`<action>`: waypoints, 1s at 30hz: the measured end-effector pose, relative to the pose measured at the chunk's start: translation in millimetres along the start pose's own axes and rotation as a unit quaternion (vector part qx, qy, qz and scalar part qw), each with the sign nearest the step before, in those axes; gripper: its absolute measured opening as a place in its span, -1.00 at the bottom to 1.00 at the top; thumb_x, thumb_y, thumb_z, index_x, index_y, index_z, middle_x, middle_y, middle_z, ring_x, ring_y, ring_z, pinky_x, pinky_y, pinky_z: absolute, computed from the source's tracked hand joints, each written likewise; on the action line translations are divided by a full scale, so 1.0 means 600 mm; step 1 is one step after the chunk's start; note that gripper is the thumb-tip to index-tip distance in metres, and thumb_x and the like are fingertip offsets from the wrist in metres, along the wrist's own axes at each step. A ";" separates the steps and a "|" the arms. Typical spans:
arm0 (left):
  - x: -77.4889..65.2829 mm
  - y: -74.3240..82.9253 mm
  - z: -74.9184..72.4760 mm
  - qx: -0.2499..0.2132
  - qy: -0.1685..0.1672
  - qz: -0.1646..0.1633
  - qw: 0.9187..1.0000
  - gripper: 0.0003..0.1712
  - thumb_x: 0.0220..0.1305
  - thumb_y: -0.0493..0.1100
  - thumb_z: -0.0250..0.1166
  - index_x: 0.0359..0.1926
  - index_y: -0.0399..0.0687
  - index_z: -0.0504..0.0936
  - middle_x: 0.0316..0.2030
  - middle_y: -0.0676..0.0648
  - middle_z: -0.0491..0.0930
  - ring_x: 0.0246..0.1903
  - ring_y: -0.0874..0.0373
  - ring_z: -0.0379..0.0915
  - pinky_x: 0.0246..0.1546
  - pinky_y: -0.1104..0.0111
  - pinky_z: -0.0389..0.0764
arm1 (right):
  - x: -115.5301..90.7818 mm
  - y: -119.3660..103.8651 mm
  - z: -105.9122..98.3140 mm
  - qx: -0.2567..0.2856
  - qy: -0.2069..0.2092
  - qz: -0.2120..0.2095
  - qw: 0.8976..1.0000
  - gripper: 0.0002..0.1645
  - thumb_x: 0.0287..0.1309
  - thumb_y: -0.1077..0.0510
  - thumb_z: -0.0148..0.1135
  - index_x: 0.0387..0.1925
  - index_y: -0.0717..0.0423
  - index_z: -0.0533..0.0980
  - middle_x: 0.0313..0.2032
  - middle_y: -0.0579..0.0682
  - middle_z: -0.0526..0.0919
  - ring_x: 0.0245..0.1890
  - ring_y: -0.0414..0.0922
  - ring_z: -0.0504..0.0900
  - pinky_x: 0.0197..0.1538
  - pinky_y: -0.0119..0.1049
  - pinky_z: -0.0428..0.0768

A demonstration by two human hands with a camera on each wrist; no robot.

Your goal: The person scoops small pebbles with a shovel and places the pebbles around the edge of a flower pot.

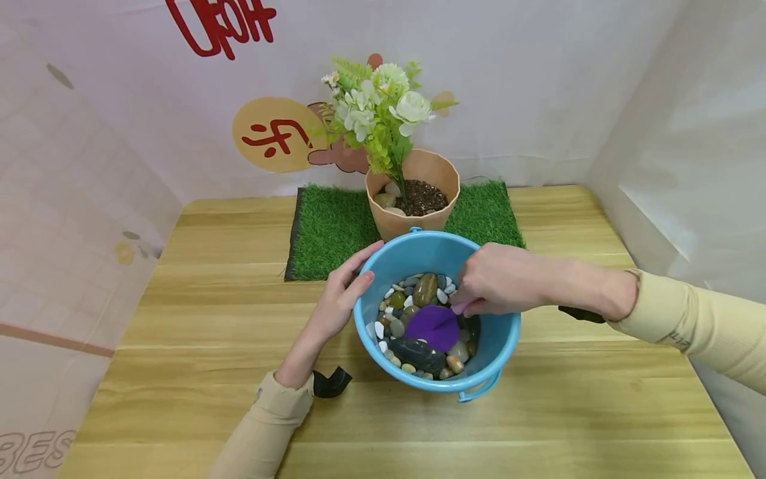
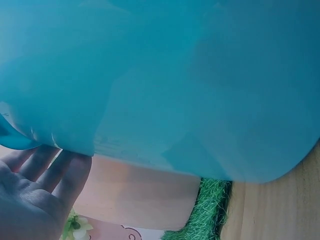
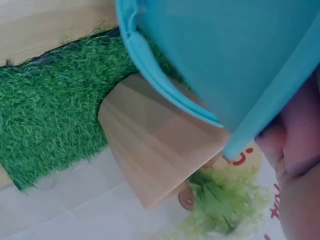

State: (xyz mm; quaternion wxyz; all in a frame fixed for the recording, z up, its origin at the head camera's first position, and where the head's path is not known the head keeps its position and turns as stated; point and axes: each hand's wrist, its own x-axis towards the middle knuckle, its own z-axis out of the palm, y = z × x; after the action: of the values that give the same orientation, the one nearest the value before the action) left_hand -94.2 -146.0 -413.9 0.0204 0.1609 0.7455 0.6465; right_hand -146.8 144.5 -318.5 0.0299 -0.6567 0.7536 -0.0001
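Note:
A light blue bucket (image 1: 503,352) stands on the table, with pebbles (image 1: 425,289) of several colours and sizes in its bottom. My left hand (image 1: 338,299) holds the bucket's left rim, thumb over the edge and fingers along the outside wall, as the left wrist view also shows. Over the bucket's right side, my right hand (image 1: 509,276) grips the pink handle of a small toy shovel. The shovel's purple blade (image 1: 427,326) lies among the stones, beside a long dark stone (image 1: 419,356). In the right wrist view the bucket wall (image 3: 235,60) hides the blade.
Right behind the bucket, a peach flowerpot (image 1: 391,229) holds soil, a few stones and white flowers (image 1: 413,110) with green leaves. It stands on a green artificial grass mat (image 1: 332,213). The bucket's handle (image 1: 481,386) hangs at the front right. Wood-grain table (image 1: 221,293) surrounds everything, with cloth walls behind.

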 end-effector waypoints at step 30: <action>0.001 -0.001 0.001 -0.002 0.008 0.003 1.000 -0.38 0.56 -0.20 0.00 0.57 -0.16 0.33 0.37 -0.38 0.53 0.25 -0.37 0.60 0.11 -0.13 0.78 | -0.024 0.002 -0.011 0.104 0.035 0.071 0.991 -0.88 0.24 -0.07 0.49 -0.18 -0.30 0.83 -0.43 -0.41 0.79 -0.45 -0.52 0.64 -0.42 -0.53 0.56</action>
State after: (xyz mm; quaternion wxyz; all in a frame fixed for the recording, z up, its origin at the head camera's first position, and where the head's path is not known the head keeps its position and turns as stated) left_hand -94.8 -145.6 -414.7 0.0134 0.1580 0.7436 0.6496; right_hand -146.2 158.4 -311.1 0.0713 -0.5945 0.7947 -0.0997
